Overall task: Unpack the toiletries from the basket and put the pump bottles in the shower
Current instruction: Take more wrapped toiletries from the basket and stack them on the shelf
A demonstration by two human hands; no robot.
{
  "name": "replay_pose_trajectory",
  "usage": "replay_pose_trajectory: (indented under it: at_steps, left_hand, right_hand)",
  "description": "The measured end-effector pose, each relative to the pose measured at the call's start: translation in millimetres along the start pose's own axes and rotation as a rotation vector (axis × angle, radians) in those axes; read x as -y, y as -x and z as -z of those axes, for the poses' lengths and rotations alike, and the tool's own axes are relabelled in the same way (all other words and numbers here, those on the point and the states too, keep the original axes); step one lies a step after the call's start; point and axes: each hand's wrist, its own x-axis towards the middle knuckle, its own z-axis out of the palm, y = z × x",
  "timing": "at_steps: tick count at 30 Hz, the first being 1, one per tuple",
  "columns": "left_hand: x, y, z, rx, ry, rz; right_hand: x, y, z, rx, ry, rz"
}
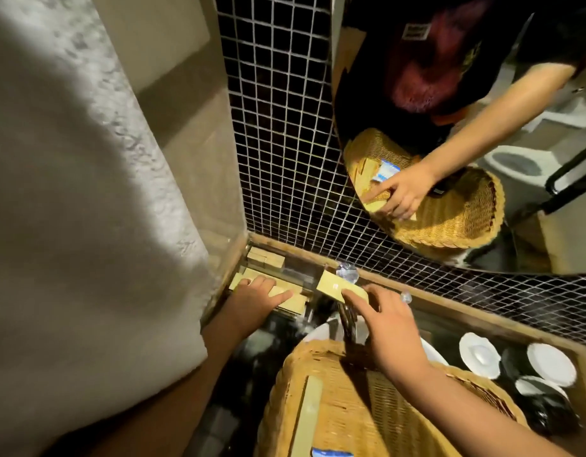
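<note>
The basket [367,407] sits closest to the person. Past the basket on the left, the left hand [257,293] lies flat and wide on some tan boxes [290,303]. Just past the basket, the right hand [390,324] touches a lone box [334,285] with spread fingers. I cannot tell if it holds it.

A rough grey wall [70,192] fills the side from 7 to 11 o'clock, with a bright patch of light across its middle and shadow above. Beside it, toward 12 o'clock, stands a smooth beige panel [173,94]. Black mosaic tiles [278,127] with pale grout cover the wall at the centre and run on to 3 o'clock. A mirror [532,239] with a curved edge hangs over them at 2 o'clock, reflecting a white toilet [512,163]. A wooden ledge [466,310] borders the foot of the tiles. The light is dim and warm.
</note>
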Motion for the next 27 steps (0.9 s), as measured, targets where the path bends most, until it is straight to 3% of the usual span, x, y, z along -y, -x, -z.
replay_pose_trajectory:
  at_steps: [6, 27]
  left_hand:
    - [-4.0, -16.2, -14.8, 0.162, 0.087, 0.071]
    - [3.0, -33.2, -39.1, 0.246, 0.094, 0.119]
  right_hand:
    - [-5.1, 4.0, -2.5, -0.040, -0.041, 0.000]
    - [-8.3, -2.0, -18.2, -0.093, -0.110, -0.096]
